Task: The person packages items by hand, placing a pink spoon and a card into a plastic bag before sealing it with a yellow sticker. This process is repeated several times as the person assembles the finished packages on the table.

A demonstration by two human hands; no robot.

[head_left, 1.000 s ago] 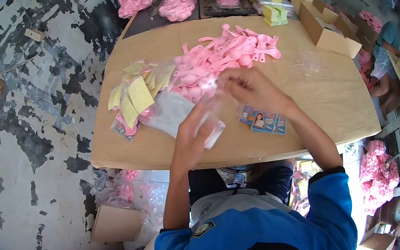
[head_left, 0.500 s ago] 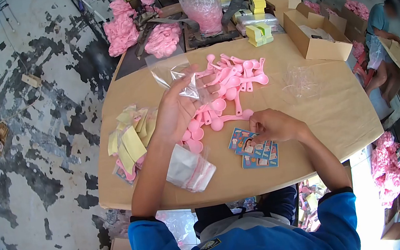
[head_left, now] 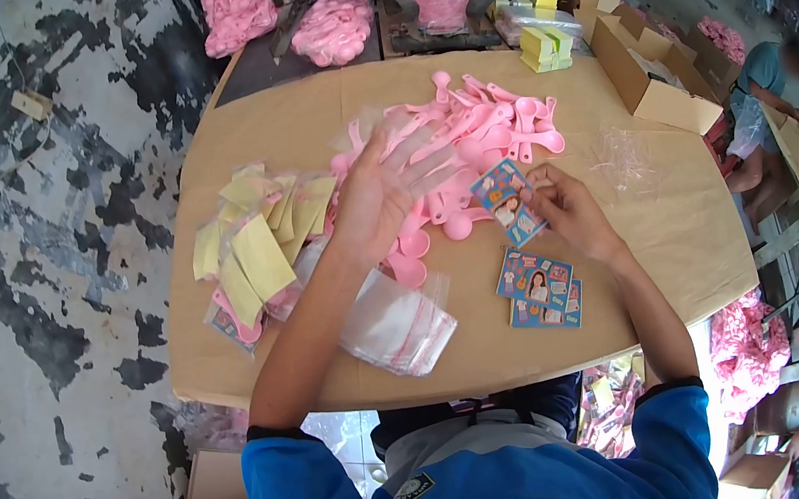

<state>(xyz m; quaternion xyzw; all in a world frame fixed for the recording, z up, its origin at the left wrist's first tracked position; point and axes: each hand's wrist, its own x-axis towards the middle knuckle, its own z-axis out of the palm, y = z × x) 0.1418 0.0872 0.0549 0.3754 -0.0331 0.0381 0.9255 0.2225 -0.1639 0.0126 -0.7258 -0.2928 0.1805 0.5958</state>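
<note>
My left hand [head_left: 380,196] is raised over the pink measuring spoons [head_left: 479,128], its fingers stretched and a little blurred. A clear plastic bag [head_left: 360,130] shows faintly at these fingers and seems held there; its outline is hard to make out. My right hand [head_left: 571,212] pinches a blue printed card [head_left: 508,203] between thumb and fingers, lifted off the table. Below it lies a small stack of the same blue cards [head_left: 537,284]. Flat clear bags [head_left: 397,322] lie near my left forearm. Beside them is a pile of bagged yellow slips [head_left: 264,252], with a pink spoon at its lower edge.
A brown-covered table [head_left: 648,262] carries everything. Thin clear strands [head_left: 623,165] lie at its right. At the back stand yellow card stacks [head_left: 546,46], an open cardboard box [head_left: 650,80] and pink bundles [head_left: 332,31]. Another person [head_left: 769,85] sits at the far right.
My right hand has lifted one blue card from the stack and moved it up. The left fingers have spread, and the bag there shows less clearly. The view has shifted slightly.
</note>
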